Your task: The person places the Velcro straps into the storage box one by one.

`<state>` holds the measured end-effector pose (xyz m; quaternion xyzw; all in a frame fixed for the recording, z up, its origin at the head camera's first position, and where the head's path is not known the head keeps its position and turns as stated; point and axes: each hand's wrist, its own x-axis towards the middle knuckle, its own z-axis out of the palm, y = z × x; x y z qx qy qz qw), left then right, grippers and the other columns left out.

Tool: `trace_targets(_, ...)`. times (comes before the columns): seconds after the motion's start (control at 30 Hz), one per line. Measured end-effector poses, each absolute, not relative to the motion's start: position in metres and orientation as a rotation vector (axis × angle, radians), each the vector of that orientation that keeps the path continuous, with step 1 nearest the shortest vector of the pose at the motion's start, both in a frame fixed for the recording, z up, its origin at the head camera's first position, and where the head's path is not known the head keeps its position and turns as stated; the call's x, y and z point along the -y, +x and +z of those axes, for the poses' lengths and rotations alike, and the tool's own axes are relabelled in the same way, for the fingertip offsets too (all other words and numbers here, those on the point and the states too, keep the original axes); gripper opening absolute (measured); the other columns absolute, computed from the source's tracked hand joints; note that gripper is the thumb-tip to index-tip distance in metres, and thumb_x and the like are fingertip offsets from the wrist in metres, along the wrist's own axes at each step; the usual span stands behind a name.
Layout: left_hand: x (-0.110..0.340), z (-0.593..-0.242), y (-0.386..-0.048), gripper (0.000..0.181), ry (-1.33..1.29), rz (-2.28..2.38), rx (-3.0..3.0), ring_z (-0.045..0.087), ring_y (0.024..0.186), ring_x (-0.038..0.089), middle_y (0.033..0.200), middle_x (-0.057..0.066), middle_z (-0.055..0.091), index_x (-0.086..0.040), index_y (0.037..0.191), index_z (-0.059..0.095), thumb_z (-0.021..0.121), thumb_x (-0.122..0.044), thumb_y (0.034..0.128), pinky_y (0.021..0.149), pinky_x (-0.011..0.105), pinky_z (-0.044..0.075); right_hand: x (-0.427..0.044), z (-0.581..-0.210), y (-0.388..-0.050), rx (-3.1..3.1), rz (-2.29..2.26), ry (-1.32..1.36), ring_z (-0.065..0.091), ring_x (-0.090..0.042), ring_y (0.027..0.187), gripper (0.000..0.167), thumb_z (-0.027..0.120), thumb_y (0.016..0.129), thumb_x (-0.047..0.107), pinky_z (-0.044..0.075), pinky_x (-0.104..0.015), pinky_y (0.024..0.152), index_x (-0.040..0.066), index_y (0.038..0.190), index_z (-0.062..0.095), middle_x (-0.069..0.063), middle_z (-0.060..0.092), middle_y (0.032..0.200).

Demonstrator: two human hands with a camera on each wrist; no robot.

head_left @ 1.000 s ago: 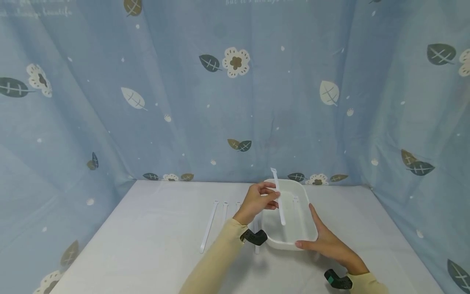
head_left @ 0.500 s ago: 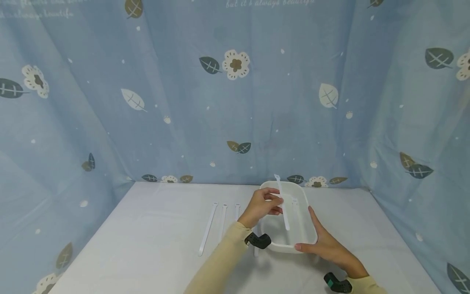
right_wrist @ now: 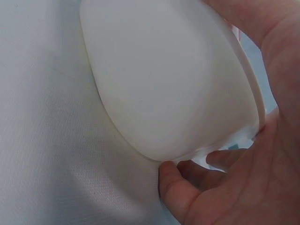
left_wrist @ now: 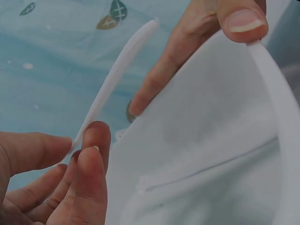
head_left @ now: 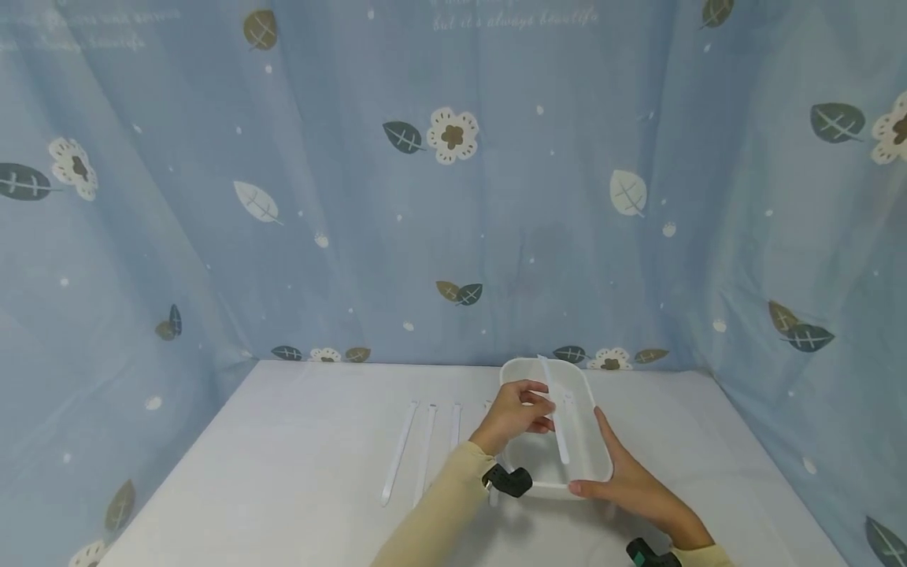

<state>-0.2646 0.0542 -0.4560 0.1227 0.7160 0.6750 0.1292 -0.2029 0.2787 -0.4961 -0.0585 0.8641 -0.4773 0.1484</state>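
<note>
My left hand pinches a white cable tie between thumb and fingertips, over the left part of a white plastic tub. The left wrist view shows this cable tie slanting up past the fingers. Inside the tub lies another cable tie, seen lengthwise along the bottom. My right hand holds the tub's near right corner, its thumb on the rim and its fingers spread along the side. From the right wrist, fingertips touch the tub's outer wall low down.
Several more cable ties lie roughly parallel on the white table left of the tub, the leftmost cable tie fully visible. My left forearm covers parts of others. A blue curtain with leaf prints stands behind the table and along both sides.
My left hand has moved slightly right and lower with the cable tie, further over the tub. My right hand keeps its hold. The head view has tilted up a little.
</note>
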Motion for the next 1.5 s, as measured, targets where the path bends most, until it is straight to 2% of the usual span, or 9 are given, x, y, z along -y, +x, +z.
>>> trace_targets(0.13,-0.058,-0.461,-0.263,0.041,0.35,1.961,-2.078,0.075,0.071,0.014,0.102,0.007,0.07,0.001,0.133,0.061,0.073,-0.012,0.0958,0.07,0.03,0.066,-0.28,-0.499,-0.2,-2.484,-1.379,-0.15,0.014,-0.052,0.155,0.132,0.082,0.085,0.04,0.036,-0.075,0.112,0.023,0.163,-0.022,-0.022,-0.012,0.173)
trace_targets(0.33,-0.062,-0.468,-0.259,0.037,0.34,1.957,-2.067,0.074,0.07,0.014,0.1,0.006,0.07,0.0,0.129,0.063,0.073,-0.01,0.0948,0.069,0.029,0.066,-0.281,-0.502,-0.191,-2.474,-1.409,-0.169,0.032,-0.048,0.147,0.129,0.082,0.086,0.035,0.045,-0.062,0.107,0.022,0.164,-0.02,-0.024,-0.001,0.172)
trace_targets(0.53,-0.065,-0.472,-0.255,0.035,0.338,1.981,-2.056,0.074,0.069,0.014,0.098,0.007,0.069,-0.001,0.127,0.064,0.074,-0.008,0.0938,0.067,0.03,0.066,-0.281,-0.503,-0.188,-2.45,-1.442,-0.176,0.02,-0.055,0.152,0.128,0.081,0.086,0.033,0.038,-0.073,0.111,0.021,0.164,-0.02,-0.026,-0.009,0.172)
trace_targets(0.6,-0.065,-0.472,-0.254,0.036,0.344,1.983,-2.056,0.074,0.068,0.014,0.098,0.007,0.069,0.0,0.127,0.064,0.074,-0.008,0.0937,0.067,0.03,0.065,-0.281,-0.503,-0.188,-2.459,-1.433,-0.182,0.02,-0.055,0.152,0.128,0.081,0.087,0.033,0.037,-0.073,0.112,0.02,0.164,-0.021,-0.027,-0.008,0.172)
trace_targets(0.77,-0.065,-0.471,-0.253,0.035,0.345,1.969,-2.079,0.074,0.068,0.014,0.095,0.007,0.069,0.0,0.126,0.064,0.074,-0.007,0.0936,0.066,0.031,0.066,-0.281,-0.503,-0.19,-2.43,-1.448,-0.159,0.034,-0.048,0.146,0.127,0.08,0.087,0.034,0.047,-0.06,0.108,0.019,0.164,-0.02,-0.026,0.005,0.17)
trace_targets(0.87,-0.065,-0.47,-0.255,0.033,0.344,1.969,-2.092,0.074,0.068,0.014,0.095,0.006,0.069,-0.002,0.124,0.065,0.074,-0.008,0.0935,0.066,0.031,0.066,-0.28,-0.503,-0.193,-2.402,-1.462,-0.116,0.041,-0.044,0.141,0.127,0.079,0.088,0.038,0.051,-0.06,0.105,0.021,0.164,-0.021,-0.027,0.009,0.168)
trace_targets(1.03,-0.066,-0.469,-0.259,0.032,0.352,1.974,-2.091,0.074,0.067,0.014,0.095,0.007,0.068,-0.001,0.124,0.065,0.074,-0.006,0.0928,0.065,0.03,0.066,-0.28,-0.5,-0.197,-2.369,-1.483,-0.081,0.039,-0.047,0.142,0.127,0.079,0.089,0.04,0.047,-0.066,0.107,0.024,0.163,-0.023,-0.027,0.005,0.169)
trace_targets(1.23,-0.067,-0.469,-0.262,0.03,0.335,1.931,-2.114,0.073,0.064,0.015,0.094,0.007,0.068,-0.001,0.121,0.066,0.073,-0.003,0.0919,0.063,0.03,0.065,-0.281,-0.501,-0.2,-2.305,-1.541,-0.075,0.047,-0.042,0.133,0.127,0.079,0.09,0.039,0.052,-0.062,0.104,0.024,0.163,-0.024,-0.028,0.003,0.168)
trace_targets(1.5,-0.069,-0.465,-0.264,0.029,0.331,1.902,-2.137,0.073,0.063,0.019,0.09,0.008,0.068,0.002,0.118,0.066,0.073,0.001,0.0907,0.061,0.032,0.065,-0.284,-0.503,-0.207,-2.302,-1.559,-0.13,0.049,-0.046,0.133,0.127,0.078,0.091,0.039,0.056,-0.059,0.1,0.018,0.162,-0.026,-0.033,0.005,0.165)
